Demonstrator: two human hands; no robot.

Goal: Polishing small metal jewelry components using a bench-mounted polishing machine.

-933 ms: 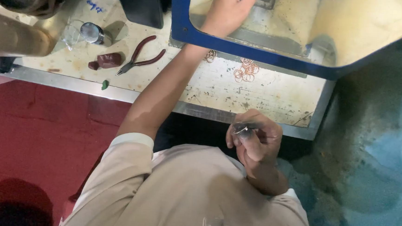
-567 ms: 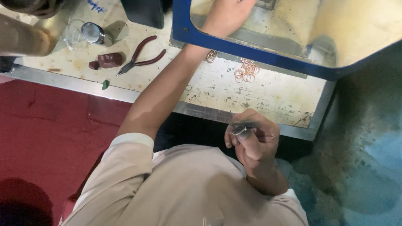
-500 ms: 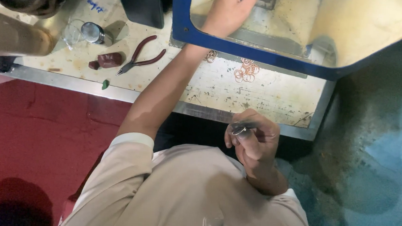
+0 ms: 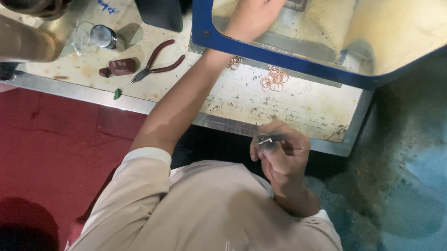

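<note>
pinching a small shiny metal piece [image 4: 265,140], the right hand [image 4: 282,155] sits curled just off the workbench [image 4: 307,105] edge, the piece poking out by thumb and fingertips. left hand [image 4: 255,11] reaches inside the blue-framed tray [image 4: 289,60], fingers bent, grip unclear. copper rings [image 4: 274,80] and red-handled pliers [image 4: 157,63] lie on the bench.

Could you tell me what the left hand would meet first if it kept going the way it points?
Probably the grey block inside the blue-framed tray; the left hand is already at it, though contact is unclear.

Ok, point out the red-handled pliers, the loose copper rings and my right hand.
red-handled pliers [image 4: 157,64]: head view, on a handle.
copper rings [image 4: 274,80]: head view, middle of the pile.
right hand [image 4: 278,152]: head view, back of hand.
</note>
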